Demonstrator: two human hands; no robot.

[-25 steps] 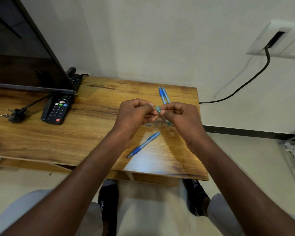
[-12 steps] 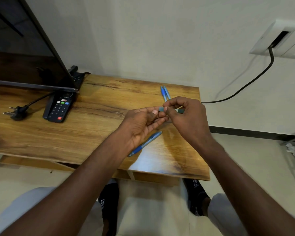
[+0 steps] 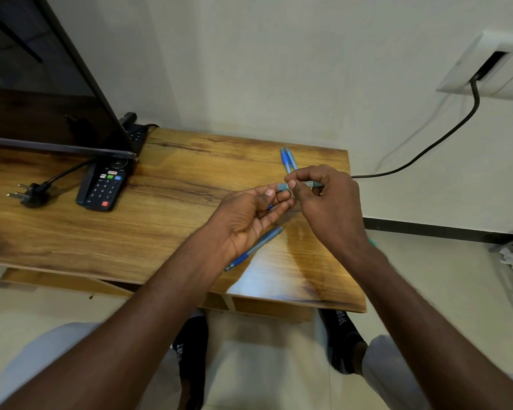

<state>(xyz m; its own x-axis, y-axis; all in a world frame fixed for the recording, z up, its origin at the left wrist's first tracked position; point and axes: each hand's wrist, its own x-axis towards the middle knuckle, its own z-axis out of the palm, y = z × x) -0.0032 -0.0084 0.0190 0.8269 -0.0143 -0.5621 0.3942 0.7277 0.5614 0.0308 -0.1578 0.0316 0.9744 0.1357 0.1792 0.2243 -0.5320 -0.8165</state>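
Note:
My right hand (image 3: 326, 202) pinches a light blue pen barrel (image 3: 304, 184), held level above the wooden table (image 3: 166, 220). My left hand (image 3: 249, 214) lies palm up just left of it, fingers loosely extended, with a small blue piece (image 3: 269, 207) barely showing among the fingers. A whole blue pen (image 3: 255, 247) lies on the table under my left wrist. Two more blue pens (image 3: 288, 159) lie side by side behind my right hand.
A dark TV screen (image 3: 42, 93) stands at the left with a black remote (image 3: 104, 184) under its edge and a loose black plug (image 3: 31, 193) beside it. A wall socket (image 3: 486, 66) with a black cable sits at upper right. My feet are below the table's front edge.
My hands were together gripping the pen; they have come apart. The left hand has opened palm up and the right hand holds the barrel level, slightly farther right.

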